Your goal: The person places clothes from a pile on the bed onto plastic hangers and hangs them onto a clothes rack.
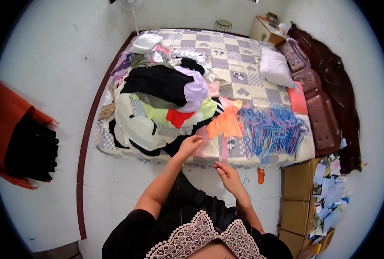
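My left hand [190, 145] is at the bed's front edge, palm inward, fingers loosely bent and apart, with nothing visible in it. Lower and to the right, my right hand [228, 177] is raised over the floor, its fingers slightly curled and apart. A thin bluish hook [245, 182] shows beside the right wrist; whether it touches the hand cannot be made out. Just beyond my left hand lie an orange garment [226, 121] and a large clothes pile with a black garment [155, 84] on top. Blue and pink hangers [272, 129] lie heaped to the right.
The bed [226, 47] also carries a white pillow [275, 68] beside a dark carved headboard [330, 82]. An orange slipper [260, 175] is on the floor near a wooden cabinet [295, 181]. Orange and black cloth [32, 146] hangs at the left.
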Available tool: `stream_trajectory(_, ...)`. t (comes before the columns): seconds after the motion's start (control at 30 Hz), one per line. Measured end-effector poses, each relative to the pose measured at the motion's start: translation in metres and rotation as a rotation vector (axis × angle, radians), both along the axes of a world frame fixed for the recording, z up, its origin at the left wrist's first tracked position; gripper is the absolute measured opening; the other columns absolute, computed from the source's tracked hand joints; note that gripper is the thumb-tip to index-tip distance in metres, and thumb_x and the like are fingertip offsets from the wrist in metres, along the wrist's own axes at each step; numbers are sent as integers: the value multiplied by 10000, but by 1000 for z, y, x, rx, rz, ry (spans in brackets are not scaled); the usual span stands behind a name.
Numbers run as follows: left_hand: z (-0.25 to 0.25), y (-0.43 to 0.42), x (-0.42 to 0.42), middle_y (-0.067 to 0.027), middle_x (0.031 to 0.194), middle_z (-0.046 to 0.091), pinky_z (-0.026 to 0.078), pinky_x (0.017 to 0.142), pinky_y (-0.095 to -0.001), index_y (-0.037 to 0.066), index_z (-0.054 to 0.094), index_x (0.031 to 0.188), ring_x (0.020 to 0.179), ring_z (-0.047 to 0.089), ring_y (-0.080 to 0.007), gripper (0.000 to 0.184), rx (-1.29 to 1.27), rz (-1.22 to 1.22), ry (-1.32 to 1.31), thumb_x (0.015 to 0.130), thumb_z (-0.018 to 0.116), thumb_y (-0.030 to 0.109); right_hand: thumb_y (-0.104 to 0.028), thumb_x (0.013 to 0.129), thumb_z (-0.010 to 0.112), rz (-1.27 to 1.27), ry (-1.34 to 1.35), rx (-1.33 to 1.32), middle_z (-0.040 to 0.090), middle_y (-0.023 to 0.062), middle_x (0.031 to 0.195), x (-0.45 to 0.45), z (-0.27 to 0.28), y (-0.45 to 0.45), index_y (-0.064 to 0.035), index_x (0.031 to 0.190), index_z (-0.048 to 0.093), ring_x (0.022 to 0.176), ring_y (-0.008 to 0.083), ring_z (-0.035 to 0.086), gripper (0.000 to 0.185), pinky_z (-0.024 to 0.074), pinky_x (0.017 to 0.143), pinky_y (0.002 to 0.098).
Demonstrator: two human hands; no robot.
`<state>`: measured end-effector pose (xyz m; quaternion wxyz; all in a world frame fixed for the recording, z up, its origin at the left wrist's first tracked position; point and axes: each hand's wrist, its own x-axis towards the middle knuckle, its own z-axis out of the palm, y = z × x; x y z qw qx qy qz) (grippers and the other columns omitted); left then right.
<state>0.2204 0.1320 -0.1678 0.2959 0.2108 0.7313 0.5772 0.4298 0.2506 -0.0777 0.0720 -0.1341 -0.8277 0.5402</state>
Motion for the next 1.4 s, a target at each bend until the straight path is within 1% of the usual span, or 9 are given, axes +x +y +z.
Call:
stream_trajectory(0.1, -9, 11, -68, -152, 973, 633, 478, 787, -409, 39, 637, 1000, 908, 594, -331, 276, -301, 124, 627, 767, 628, 186, -152, 922, 513, -66, -34, -26, 642, 82, 1032, -43, -9, 9, 23, 1166, 558, 949, 146, 585, 303, 455, 829, 263)
stream_trajectory(0.47, -106, 59, -295, -79, 1083, 546, 400, 805, -365, 136, 613, 1010, 1004, 493, -235, 297, -665, -257, 1372, 714, 618, 142, -224, 877, 569, -77, -103, 182, 640, 126, 1004, -192, -11, 6, -54, 1120, 598, 857, 256, 617, 298, 471, 752, 316)
stream_trajectory(0.67, -81, 59, -332, -69, 999, 552, 375, 789, -404, 134, 658, 861, 986, 491, -240, 159, -839, -562, 1318, 712, 622, 178, -258, 898, 538, -38, -210, 193, 629, 134, 1050, -212, -7, 15, -55, 1151, 582, 968, 270, 599, 328, 457, 819, 324)
stream_trajectory(0.87, -19, 78, -316, -71, 958, 584, 387, 787, -415, 107, 600, 916, 986, 512, -248, 158, -351, -385, 1095, 788, 607, 199, -260, 910, 524, -71, -196, 162, 641, 105, 1057, -229, -25, 30, -54, 1172, 574, 971, 240, 605, 336, 455, 832, 319)
stream_trajectory(1.0, 102, 82, -259, -78, 849, 602, 388, 794, -399, 79, 589, 893, 880, 567, -267, 112, 32, -294, 881, 791, 593, 127, -295, 942, 474, -65, -234, -263, 630, 68, 1093, -256, -16, 34, -36, 1215, 540, 977, 166, 596, 382, 470, 832, 304)
stream_trajectory(1.07, 158, 74, -221, -111, 838, 585, 398, 782, -394, 58, 569, 849, 843, 551, -309, 118, 254, -297, 845, 740, 609, 73, -342, 953, 428, -111, -201, -874, 594, 107, 1147, -266, -6, 33, -27, 1278, 464, 1060, 189, 560, 454, 427, 923, 320)
stream_trajectory(1.17, 199, 65, -167, -107, 835, 575, 414, 779, -392, 56, 562, 850, 835, 537, -326, 147, 427, -408, 748, 716, 622, 67, -373, 977, 335, 44, 354, -1421, 529, 94, 1225, -279, -45, 46, -72, 1332, 383, 1110, 186, 522, 468, 405, 962, 347)
stream_trajectory(1.27, 222, 61, -139, -92, 817, 557, 410, 781, -388, 65, 551, 877, 830, 527, -308, 148, 439, -637, 658, 758, 624, 113, -305, 974, 373, -90, 326, -688, 503, 90, 1254, -272, 38, 64, -74, 1314, 411, 1105, 189, 524, 413, 406, 966, 349)
stream_trajectory(1.4, 236, 59, -132, -60, 794, 535, 393, 766, -360, 94, 535, 832, 799, 516, -272, 159, 394, -691, 820, 759, 656, 169, -253, 919, 495, -231, 434, -1206, 556, 77, 1174, -271, 47, 105, -57, 1318, 422, 1025, 170, 565, 451, 450, 899, 316)
